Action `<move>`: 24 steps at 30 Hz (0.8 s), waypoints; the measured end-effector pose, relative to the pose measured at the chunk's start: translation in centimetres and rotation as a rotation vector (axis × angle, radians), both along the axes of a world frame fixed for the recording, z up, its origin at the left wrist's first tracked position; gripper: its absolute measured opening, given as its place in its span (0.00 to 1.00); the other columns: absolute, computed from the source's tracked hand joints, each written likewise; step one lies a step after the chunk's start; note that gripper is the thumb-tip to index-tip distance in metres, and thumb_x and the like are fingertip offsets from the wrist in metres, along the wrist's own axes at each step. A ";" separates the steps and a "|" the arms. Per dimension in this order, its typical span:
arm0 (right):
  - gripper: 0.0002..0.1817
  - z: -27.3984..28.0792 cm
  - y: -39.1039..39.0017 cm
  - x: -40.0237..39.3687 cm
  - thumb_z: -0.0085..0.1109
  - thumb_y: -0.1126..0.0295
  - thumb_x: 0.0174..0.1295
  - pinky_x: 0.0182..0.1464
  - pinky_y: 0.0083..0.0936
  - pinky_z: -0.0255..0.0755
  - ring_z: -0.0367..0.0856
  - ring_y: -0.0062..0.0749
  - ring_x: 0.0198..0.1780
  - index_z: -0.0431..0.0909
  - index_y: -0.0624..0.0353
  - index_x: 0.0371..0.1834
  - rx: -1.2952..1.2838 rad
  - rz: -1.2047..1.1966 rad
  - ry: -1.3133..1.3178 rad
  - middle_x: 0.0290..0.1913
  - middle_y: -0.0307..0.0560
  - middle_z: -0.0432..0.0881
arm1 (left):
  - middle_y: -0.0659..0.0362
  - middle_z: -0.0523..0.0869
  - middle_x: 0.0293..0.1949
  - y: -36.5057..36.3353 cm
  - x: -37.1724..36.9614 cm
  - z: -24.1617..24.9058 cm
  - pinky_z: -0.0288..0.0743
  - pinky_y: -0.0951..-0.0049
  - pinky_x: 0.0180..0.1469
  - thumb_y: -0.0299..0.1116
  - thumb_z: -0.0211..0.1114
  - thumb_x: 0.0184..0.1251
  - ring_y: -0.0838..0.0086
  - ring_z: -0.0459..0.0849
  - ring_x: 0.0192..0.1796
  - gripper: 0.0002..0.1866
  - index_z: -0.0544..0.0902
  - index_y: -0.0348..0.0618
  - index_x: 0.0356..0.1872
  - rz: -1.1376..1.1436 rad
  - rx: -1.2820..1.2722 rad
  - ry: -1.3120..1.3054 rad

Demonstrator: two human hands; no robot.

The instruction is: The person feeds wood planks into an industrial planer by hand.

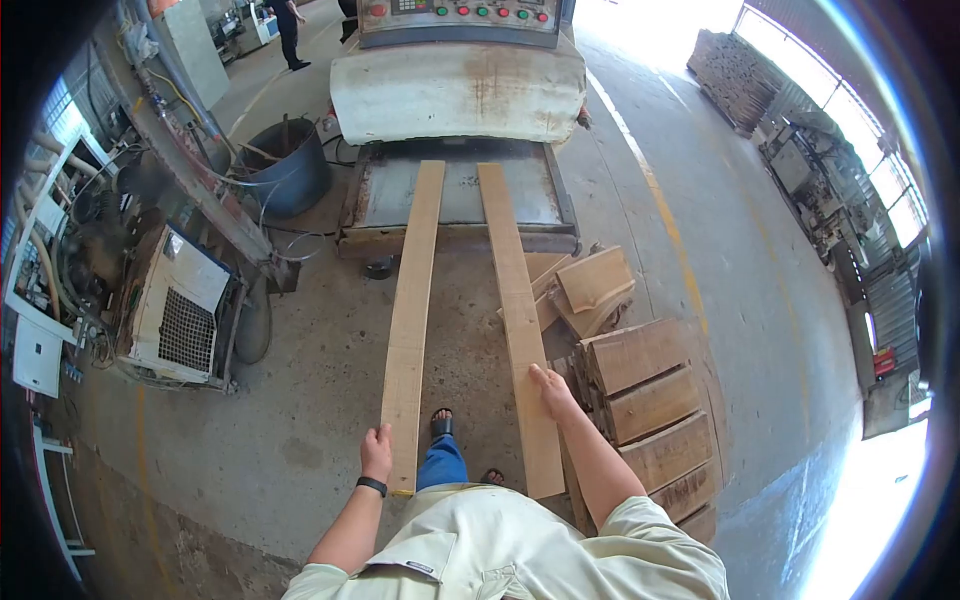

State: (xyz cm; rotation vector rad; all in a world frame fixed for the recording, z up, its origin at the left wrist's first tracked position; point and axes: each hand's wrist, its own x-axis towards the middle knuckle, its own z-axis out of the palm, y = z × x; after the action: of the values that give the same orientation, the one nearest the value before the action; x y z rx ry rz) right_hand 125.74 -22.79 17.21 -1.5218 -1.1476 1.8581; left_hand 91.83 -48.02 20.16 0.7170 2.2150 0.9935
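Two long wooden planks lie side by side with a gap between them, their far ends on the flat metal bed [380,200] of a large machine. My left hand [377,452] grips the outer edge of the left plank [413,310] near its close end. Around the right plank [512,290], a bit further up its length, my right hand [550,390] is closed on the outer edge. The fingers under both planks are hidden. Both planks reach back almost to my body.
The machine's white hood [455,95] and button panel [470,12] stand ahead. Stacked boards [650,410] and loose wood pieces [595,280] sit to the right. At left are a dark bin [290,175], a post [190,150] and a metal box [180,310]. Another person [287,30] stands far off.
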 end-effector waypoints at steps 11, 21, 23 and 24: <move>0.30 -0.6 9.7 -7.3 0.63 0.46 0.71 0.58 0.30 0.72 0.79 0.29 0.55 0.77 0.63 0.61 -0.063 -0.039 -0.073 0.52 0.43 0.83 | 0.39 0.88 0.43 10.0 -7.1 -3.4 0.78 0.55 0.51 0.51 0.57 0.79 0.44 0.86 0.49 0.26 0.81 0.30 0.49 -0.051 -0.082 -0.006; 0.54 5.4 10.9 -12.2 0.75 0.51 0.57 0.73 0.42 0.64 0.68 0.51 0.71 0.52 0.58 0.81 0.531 0.101 -0.747 0.77 0.60 0.57 | 0.36 0.86 0.47 12.8 -7.7 1.3 0.78 0.54 0.54 0.52 0.69 0.69 0.42 0.85 0.54 0.30 0.75 0.32 0.56 -0.099 -0.077 0.035; 0.55 5.2 6.7 -12.0 0.75 0.54 0.57 0.75 0.45 0.61 0.64 0.57 0.74 0.49 0.56 0.83 0.605 0.183 -0.883 0.80 0.62 0.52 | 0.37 0.87 0.48 11.8 -6.8 3.5 0.79 0.54 0.54 0.53 0.75 0.63 0.43 0.85 0.54 0.36 0.73 0.33 0.58 -0.129 -0.116 0.109; 0.55 4.2 5.1 -11.8 0.74 0.54 0.57 0.75 0.46 0.62 0.64 0.59 0.73 0.49 0.56 0.83 0.620 0.174 -0.874 0.80 0.62 0.52 | 0.37 0.86 0.49 11.3 -6.7 3.6 0.80 0.54 0.55 0.54 0.76 0.60 0.43 0.85 0.54 0.38 0.73 0.33 0.59 -0.140 -0.137 0.093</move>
State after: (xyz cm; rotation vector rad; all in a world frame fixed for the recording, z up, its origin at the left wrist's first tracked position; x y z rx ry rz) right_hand 113.95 -17.67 21.45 -1.8887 -2.0356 0.7110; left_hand 85.09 -36.67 23.80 0.8572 2.2522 0.7458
